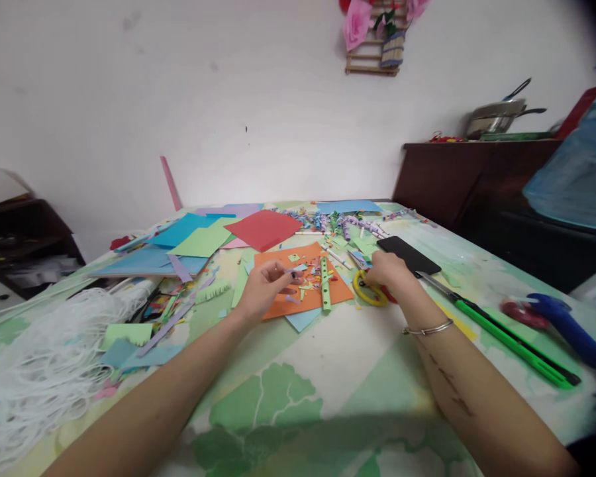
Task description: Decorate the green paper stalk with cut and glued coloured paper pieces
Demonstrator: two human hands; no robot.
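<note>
Curled strips [347, 222] lie heaped at the far edge of the bench [328, 344], sheets [263, 228] beside them uncut — left hand [263, 288] pinches a lilac scrap [298, 269], right hand [390, 271] curls over a yellow ring [368, 296], grip unclear.

Matt orange paper sheet [305, 299], matt lilac paper scrap [295, 271], shiny yellow ring [369, 296], glossy black phone [408, 255], metal bangle [430, 329], smooth green plastic stick [507, 342], slick printed table cover [328, 377]
</note>
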